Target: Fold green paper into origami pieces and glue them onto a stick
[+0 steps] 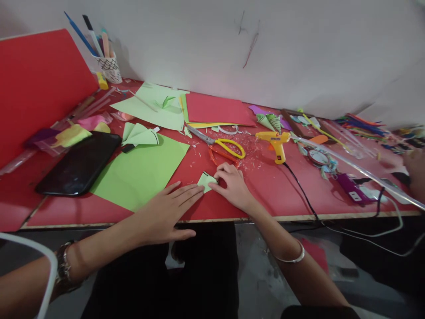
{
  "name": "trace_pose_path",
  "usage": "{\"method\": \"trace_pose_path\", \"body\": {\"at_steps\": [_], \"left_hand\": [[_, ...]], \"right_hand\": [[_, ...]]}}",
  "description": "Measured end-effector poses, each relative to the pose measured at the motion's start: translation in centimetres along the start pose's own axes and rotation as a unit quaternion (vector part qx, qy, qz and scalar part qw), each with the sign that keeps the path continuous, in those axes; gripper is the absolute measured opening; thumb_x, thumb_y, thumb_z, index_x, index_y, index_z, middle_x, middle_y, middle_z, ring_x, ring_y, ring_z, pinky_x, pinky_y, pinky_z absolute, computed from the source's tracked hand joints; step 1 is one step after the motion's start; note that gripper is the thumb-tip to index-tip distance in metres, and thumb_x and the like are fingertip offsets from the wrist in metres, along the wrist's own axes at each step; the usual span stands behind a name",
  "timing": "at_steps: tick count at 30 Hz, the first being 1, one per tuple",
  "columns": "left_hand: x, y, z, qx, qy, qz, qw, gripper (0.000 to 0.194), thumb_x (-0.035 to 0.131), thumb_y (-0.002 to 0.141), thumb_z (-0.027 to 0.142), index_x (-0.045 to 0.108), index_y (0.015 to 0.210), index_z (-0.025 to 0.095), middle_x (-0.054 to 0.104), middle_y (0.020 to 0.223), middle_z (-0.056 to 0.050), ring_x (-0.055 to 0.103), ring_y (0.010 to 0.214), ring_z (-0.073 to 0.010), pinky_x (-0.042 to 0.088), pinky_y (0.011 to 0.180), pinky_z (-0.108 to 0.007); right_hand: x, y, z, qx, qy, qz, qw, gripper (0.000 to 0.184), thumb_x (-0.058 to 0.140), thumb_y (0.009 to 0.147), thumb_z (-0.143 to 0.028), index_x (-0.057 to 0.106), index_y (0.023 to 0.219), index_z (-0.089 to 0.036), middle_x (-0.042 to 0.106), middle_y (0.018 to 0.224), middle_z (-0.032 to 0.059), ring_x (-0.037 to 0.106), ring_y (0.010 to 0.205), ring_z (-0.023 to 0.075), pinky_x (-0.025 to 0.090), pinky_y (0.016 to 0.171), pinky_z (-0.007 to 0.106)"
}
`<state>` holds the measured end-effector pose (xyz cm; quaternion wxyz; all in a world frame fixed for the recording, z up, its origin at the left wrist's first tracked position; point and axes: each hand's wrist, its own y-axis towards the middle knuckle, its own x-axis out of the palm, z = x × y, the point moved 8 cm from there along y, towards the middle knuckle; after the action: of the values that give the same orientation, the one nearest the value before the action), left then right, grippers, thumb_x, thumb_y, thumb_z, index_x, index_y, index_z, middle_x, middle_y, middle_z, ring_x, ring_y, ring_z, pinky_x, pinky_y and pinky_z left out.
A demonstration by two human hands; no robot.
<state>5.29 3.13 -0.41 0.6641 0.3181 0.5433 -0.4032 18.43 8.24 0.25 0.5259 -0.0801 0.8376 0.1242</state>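
A small pale green piece of paper (206, 181) with a dark line along its edge lies on the red tabletop near the front. My left hand (172, 206) is flat with fingers stretched out, its fingertips touching the paper's left side. On the other side, my right hand (232, 184) has thumb and index finger bent together at the paper's right edge, partly hiding it. Just beyond are scissors (229, 148) with yellow and orange handles. A larger green sheet (142, 173) lies to the left, with a folded green paper piece (139, 134) at its upper edge.
A black phone (79, 164) lies at left, below a pen cup (110, 66). Red sheets (219, 108) are stacked at the back. A yellow glue gun (275, 144) with its cord stands right of the scissors. Another person's hand (415, 166) shows at far right.
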Motion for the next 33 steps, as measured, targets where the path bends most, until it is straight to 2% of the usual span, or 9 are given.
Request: {"method": "trace_pose_path", "body": {"at_steps": [5,14,17,20,22,26,28,33], "left_hand": [[0.0,-0.2,-0.1,0.004,0.021,0.0,1.0,0.075,0.034,0.079,0.062,0.019,0.137,0.016,0.028,0.14,-0.008,0.024,0.128,-0.023,0.004,0.107,-0.036],[-0.2,-2.9,-0.8,0.001,0.006,-0.022,1.0,0.07,0.039,0.079,0.058,0.018,0.137,0.023,0.028,0.141,-0.005,0.024,0.129,-0.021,0.002,0.107,-0.037],[-1.2,-3.1,-1.2,-0.012,-0.034,-0.031,0.999,0.065,0.041,0.079,0.057,0.029,0.133,0.024,0.035,0.138,-0.004,0.03,0.126,-0.0213,0.01,0.107,-0.037],[-2.6,-2.4,-1.7,-0.043,-0.088,-0.008,0.995,0.043,0.038,0.084,0.047,0.046,0.119,0.023,0.047,0.128,-0.004,0.042,0.116,-0.0188,0.028,0.099,-0.031],[-3.4,-1.5,-2.2,-0.077,-0.105,0.038,0.991,0.037,0.036,0.086,0.042,0.048,0.114,0.021,0.051,0.122,-0.005,0.048,0.108,-0.0179,0.036,0.09,-0.029],[-3.3,0.6,-2.7,-0.153,-0.072,0.107,0.98,0.045,0.043,0.081,0.046,0.045,0.116,0.018,0.052,0.114,-0.008,0.051,0.101,-0.0218,0.04,0.084,-0.032],[-2.7,1.6,-3.0,-0.187,-0.057,0.112,0.974,0.052,0.049,0.077,0.05,0.045,0.116,0.016,0.052,0.109,-0.01,0.052,0.096,-0.0237,0.042,0.08,-0.033],[-1.6,3.1,-3.3,-0.218,-0.088,0.098,0.967,0.036,0.053,0.075,0.046,0.054,0.095,0.017,0.053,0.094,-0.006,0.055,0.079,-0.0191,0.043,0.065,-0.028]], "right_hand": [[0.0,0.0,0.0,0.001,-0.007,0.0,1.0,0.023,0.048,0.08,-0.041,0.05,0.07,-0.02,0.051,0.09,0.0009,0.047,0.085,0.0174,0.032,0.074,0.034],[0.0,-0.1,0.0,-0.002,0.001,0.001,1.0,0.023,0.05,0.08,-0.04,0.05,0.07,-0.019,0.052,0.091,0.0014,0.047,0.086,0.0177,0.031,0.074,0.033],[-0.1,-0.1,0.0,-0.002,0.006,0.002,1.0,0.023,0.049,0.08,-0.039,0.051,0.07,-0.019,0.052,0.09,0.002,0.047,0.086,0.0181,0.031,0.074,0.034],[-0.2,-0.2,0.0,-0.013,0.021,0.0,1.0,0.018,0.053,0.078,-0.037,0.052,0.074,-0.019,0.052,0.092,0.0023,0.047,0.088,0.0183,0.032,0.075,0.034],[-0.3,-0.3,-0.1,-0.024,0.039,-0.004,0.999,0.016,0.054,0.077,-0.035,0.054,0.077,-0.02,0.052,0.093,0.0024,0.047,0.089,0.0184,0.032,0.077,0.035],[-0.5,-0.4,0.0,-0.043,0.08,0.0,0.996,0.013,0.055,0.076,-0.032,0.057,0.083,-0.021,0.053,0.095,0.0028,0.048,0.09,0.0186,0.032,0.081,0.037],[-0.6,-0.5,0.0,-0.048,0.102,0.003,0.994,0.012,0.056,0.076,-0.03,0.058,0.083,-0.02,0.053,0.095,0.0034,0.049,0.09,0.0183,0.034,0.081,0.036],[-0.6,-0.5,0.1,-0.039,0.127,0.025,0.991,0.008,0.055,0.077,-0.026,0.056,0.077,-0.018,0.054,0.089,0.0032,0.049,0.084,0.0162,0.037,0.077,0.032]]}}
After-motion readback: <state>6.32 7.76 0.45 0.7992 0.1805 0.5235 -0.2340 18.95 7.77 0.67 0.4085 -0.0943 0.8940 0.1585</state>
